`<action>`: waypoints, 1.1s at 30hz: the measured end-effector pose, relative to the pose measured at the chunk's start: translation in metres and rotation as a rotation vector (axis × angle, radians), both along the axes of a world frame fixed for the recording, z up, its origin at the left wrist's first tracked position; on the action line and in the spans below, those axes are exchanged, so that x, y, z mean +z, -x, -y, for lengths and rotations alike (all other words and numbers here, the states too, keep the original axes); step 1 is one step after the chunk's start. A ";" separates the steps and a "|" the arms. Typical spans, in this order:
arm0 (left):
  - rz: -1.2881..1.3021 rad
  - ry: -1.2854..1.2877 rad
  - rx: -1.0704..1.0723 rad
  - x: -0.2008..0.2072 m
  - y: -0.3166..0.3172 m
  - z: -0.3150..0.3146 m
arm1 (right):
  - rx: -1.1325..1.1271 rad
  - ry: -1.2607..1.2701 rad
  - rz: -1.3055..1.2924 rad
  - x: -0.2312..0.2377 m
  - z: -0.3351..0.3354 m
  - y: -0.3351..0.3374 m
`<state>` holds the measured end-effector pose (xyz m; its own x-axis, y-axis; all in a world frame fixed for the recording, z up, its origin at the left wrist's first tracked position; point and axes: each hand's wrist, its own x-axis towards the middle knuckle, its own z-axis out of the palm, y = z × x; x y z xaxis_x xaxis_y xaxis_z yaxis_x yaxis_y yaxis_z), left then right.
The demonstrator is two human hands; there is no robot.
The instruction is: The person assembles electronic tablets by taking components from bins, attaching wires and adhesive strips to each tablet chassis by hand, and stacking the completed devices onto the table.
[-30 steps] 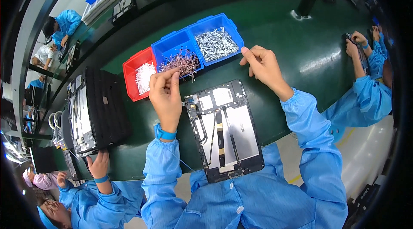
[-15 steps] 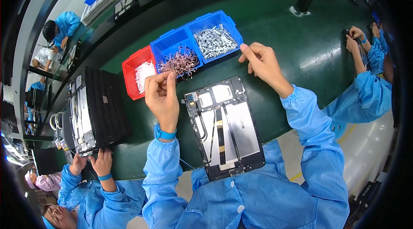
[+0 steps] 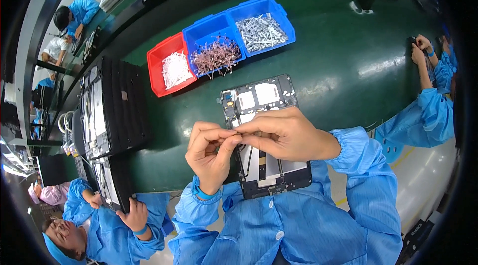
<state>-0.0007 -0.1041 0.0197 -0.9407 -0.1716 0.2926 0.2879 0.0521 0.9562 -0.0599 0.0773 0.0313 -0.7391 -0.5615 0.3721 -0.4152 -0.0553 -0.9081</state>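
My left hand [image 3: 211,153] and my right hand [image 3: 289,134] meet fingertip to fingertip above an opened tablet [image 3: 254,94]. Both are closed in a pinch at the same spot. Something tiny and thin shows between the fingertips, too small to make out. The tablet lies with its inside facing up at the table's front edge, showing silver plates, dark ribbon cables and a black frame. My hands hide its middle.
Beyond the tablet stand a red bin [image 3: 155,71] of white pieces, a blue bin [image 3: 195,34] of thin brownish-pink parts and another blue bin [image 3: 269,6] of silvery pieces. A stack of tablets [image 3: 119,110] rises at left. A co-worker's hand [image 3: 135,215] holds a tablet there.
Both hands have left the area by the bins and come together over the tablet, fingertips now touching. At left, the co-worker has drawn a tablet toward the table's edge.
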 end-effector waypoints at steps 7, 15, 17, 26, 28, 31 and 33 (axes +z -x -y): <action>-0.188 0.449 0.106 -0.005 -0.008 0.018 | -0.070 -0.137 -0.212 0.006 0.002 -0.006; -0.313 0.786 0.236 -0.010 -0.007 0.023 | -0.091 -0.209 -0.247 0.005 0.013 -0.001; -0.289 0.800 0.247 -0.010 -0.004 0.024 | -0.078 -0.200 -0.211 -0.002 0.016 0.006; 0.648 -0.096 -0.108 -0.006 0.020 0.041 | -0.081 -0.314 -0.221 -0.020 0.026 0.024; 0.669 -0.130 -0.098 -0.007 0.024 0.041 | -0.083 -0.335 -0.243 -0.020 0.027 0.023; 0.697 -0.082 -0.154 -0.012 0.026 0.049 | -0.087 -0.371 -0.267 -0.020 0.028 0.022; 0.725 -0.044 -0.170 -0.008 0.028 0.049 | -0.089 -0.385 -0.266 -0.021 0.028 0.022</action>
<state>-0.0289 -0.1530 0.0112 -0.9097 -0.0036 -0.4152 -0.4151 0.0205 0.9095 -0.0820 0.0498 0.0101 -0.6980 -0.6345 0.3320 -0.6237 0.3108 -0.7172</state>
